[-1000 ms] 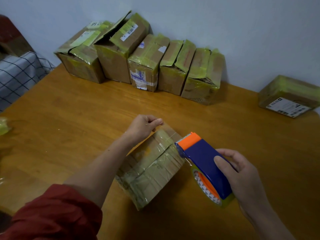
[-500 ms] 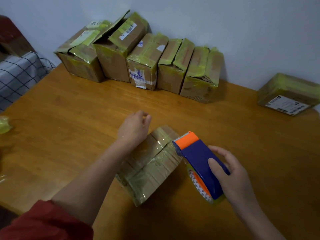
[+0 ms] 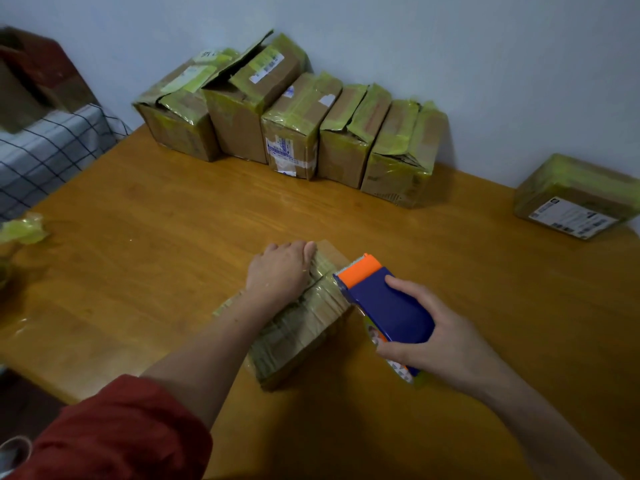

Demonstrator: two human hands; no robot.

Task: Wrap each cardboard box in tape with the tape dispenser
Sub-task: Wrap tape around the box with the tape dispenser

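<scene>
"On the table (image 3: 156, 258), how much of the job is done?"

"Quite a lot, it seems. A row of boxes (image 3: 291, 133) is lined up along the table's far edge, and greenish tape is seen on all of them. One more taped box (image 3: 575, 195) is set at the table's far right corner."

"And the one being wrapped?"

"The cardboard box (image 3: 304, 327) is laid at the near middle of the table. Many bands of tape are seen on it, so it is judged to be nearly finished."

"How is it held?"

"It is pressed down from above by the left hand (image 3: 277, 271). Whether the fingertips are hooked over the edge cannot be told. The tape dispenser (image 3: 388, 303) is gripped by the right hand (image 3: 440, 337), and its orange end is held right against the box. The hands are close together but not touching."

"What is left?"

"No bare box is seen on the table, so this may be the last one. A scrap of tape (image 3: 24, 228) is left at the table's left edge."
</scene>
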